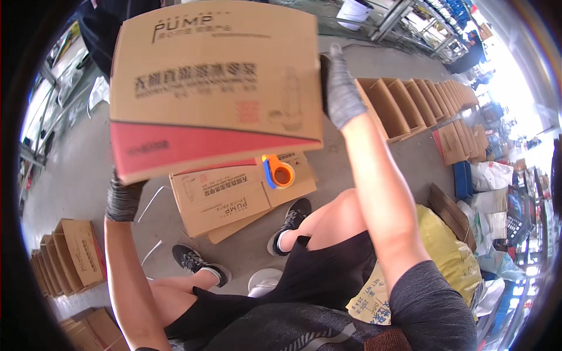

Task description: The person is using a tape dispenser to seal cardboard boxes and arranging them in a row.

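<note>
A brown cardboard box (216, 76) with a red band along its lower side is held up in front of me, its printed face toward me. My left hand (124, 196), in a dark grey glove, grips its lower left corner; the fingers are mostly hidden behind the box. At the right edge, my right hand (342, 88) in a grey glove presses on the side, thumb upward. Below the box, an orange and blue tape dispenser (280, 174) lies on flat cardboard cartons (225, 202) on the floor, partly covered by the raised box.
Opened cartons (404, 105) stand in a long row at the right, and another row (73, 257) is at the left. A yellow sack (448, 251) lies by my right side. A person (468, 52) is at the far right, near metal racks (398, 20).
</note>
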A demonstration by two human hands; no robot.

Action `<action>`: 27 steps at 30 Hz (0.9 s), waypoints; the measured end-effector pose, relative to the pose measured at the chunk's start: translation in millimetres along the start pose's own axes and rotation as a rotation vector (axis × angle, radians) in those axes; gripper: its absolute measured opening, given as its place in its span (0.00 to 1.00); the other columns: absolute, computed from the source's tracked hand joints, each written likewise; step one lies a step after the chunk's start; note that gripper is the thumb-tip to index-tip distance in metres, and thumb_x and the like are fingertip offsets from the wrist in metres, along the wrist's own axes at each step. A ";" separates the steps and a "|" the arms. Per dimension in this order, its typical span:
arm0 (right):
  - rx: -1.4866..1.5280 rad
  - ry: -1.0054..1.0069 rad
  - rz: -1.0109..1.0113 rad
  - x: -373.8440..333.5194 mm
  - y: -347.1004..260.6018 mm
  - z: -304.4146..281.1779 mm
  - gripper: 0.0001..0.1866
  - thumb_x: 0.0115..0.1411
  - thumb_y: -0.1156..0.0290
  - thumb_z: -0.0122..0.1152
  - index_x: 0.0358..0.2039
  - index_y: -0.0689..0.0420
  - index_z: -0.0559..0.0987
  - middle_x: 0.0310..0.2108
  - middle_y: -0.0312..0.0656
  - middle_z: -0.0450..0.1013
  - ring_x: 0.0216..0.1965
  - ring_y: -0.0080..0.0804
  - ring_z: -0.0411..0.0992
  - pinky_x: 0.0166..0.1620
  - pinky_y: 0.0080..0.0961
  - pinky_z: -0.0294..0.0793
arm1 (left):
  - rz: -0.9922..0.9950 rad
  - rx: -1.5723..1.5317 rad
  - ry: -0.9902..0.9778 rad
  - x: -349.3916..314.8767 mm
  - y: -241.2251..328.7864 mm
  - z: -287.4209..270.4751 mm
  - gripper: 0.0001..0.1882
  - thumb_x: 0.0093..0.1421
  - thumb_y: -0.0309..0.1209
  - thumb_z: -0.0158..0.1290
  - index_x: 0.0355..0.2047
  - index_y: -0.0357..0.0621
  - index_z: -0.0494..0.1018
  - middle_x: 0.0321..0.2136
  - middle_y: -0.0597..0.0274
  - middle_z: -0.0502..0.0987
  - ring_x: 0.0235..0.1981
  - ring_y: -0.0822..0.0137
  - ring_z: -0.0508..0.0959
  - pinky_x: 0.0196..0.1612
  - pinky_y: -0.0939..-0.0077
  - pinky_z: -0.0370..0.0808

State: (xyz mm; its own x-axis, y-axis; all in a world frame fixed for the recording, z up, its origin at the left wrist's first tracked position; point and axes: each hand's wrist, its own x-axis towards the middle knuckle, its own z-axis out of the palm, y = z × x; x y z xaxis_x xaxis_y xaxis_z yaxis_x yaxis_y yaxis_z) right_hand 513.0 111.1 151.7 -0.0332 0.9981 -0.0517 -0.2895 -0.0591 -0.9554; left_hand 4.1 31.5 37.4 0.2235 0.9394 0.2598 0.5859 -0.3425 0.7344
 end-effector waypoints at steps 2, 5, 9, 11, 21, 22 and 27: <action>-0.425 0.263 -0.066 -70.5 -55.2 4.0 0.40 0.62 0.34 0.46 0.59 0.57 0.70 0.55 0.41 0.69 0.52 0.26 0.66 0.58 0.29 0.64 | -0.120 -0.605 -0.005 21.0 61.5 44.4 0.24 0.62 0.29 0.53 0.58 0.39 0.65 0.52 0.55 0.73 0.52 0.61 0.73 0.55 0.70 0.71; -0.530 0.322 -0.395 -108.0 -55.3 -68.2 0.30 0.63 0.52 0.58 0.58 0.59 0.69 0.56 0.41 0.69 0.56 0.27 0.66 0.58 0.30 0.65 | 0.388 0.068 -0.037 74.0 123.7 84.5 0.24 0.68 0.34 0.44 0.62 0.38 0.63 0.55 0.54 0.72 0.55 0.66 0.71 0.59 0.71 0.66; -0.742 0.707 -0.567 -168.3 -25.7 -141.6 0.22 0.62 0.64 0.62 0.52 0.61 0.71 0.43 0.41 0.75 0.42 0.28 0.73 0.46 0.28 0.73 | -0.003 -0.391 -0.173 154.3 176.6 186.2 0.24 0.67 0.33 0.43 0.63 0.47 0.63 0.61 0.51 0.66 0.59 0.56 0.70 0.61 0.65 0.65; -0.905 0.900 -0.280 -191.9 26.3 -189.3 0.22 0.61 0.63 0.62 0.51 0.62 0.72 0.39 0.42 0.75 0.39 0.30 0.73 0.44 0.31 0.73 | 0.083 0.279 0.003 190.2 165.6 233.4 0.24 0.65 0.33 0.45 0.62 0.49 0.64 0.61 0.46 0.65 0.60 0.48 0.68 0.62 0.61 0.65; -1.003 0.097 0.387 -186.3 172.6 -199.0 0.31 0.60 0.55 0.59 0.57 0.63 0.71 0.55 0.53 0.72 0.57 0.44 0.70 0.60 0.31 0.67 | -0.206 0.178 -0.626 80.9 123.9 174.8 0.24 0.65 0.36 0.48 0.59 0.41 0.65 0.59 0.47 0.67 0.62 0.51 0.66 0.64 0.64 0.62; -0.975 0.059 0.341 -166.8 192.8 -206.4 0.31 0.61 0.55 0.57 0.60 0.62 0.68 0.58 0.52 0.68 0.60 0.44 0.67 0.62 0.31 0.64 | -0.276 0.174 -0.664 71.7 119.8 153.1 0.24 0.65 0.36 0.49 0.59 0.40 0.65 0.59 0.47 0.68 0.62 0.51 0.66 0.64 0.65 0.62; -1.410 -0.140 0.412 -76.6 229.9 -232.6 0.31 0.64 0.59 0.50 0.65 0.57 0.61 0.65 0.50 0.60 0.64 0.44 0.61 0.66 0.34 0.59 | -0.372 0.236 -0.623 24.8 105.0 88.8 0.25 0.64 0.35 0.50 0.59 0.37 0.65 0.58 0.45 0.69 0.61 0.53 0.68 0.64 0.65 0.63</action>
State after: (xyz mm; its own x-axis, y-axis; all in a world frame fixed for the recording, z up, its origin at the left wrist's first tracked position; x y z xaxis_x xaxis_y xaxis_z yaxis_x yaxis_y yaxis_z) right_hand 671.5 24.9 -131.7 0.0054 0.9007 -0.4343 0.9097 -0.1848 -0.3719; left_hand 140.4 17.8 65.2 0.3360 0.8371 -0.4316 0.8440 -0.0641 0.5326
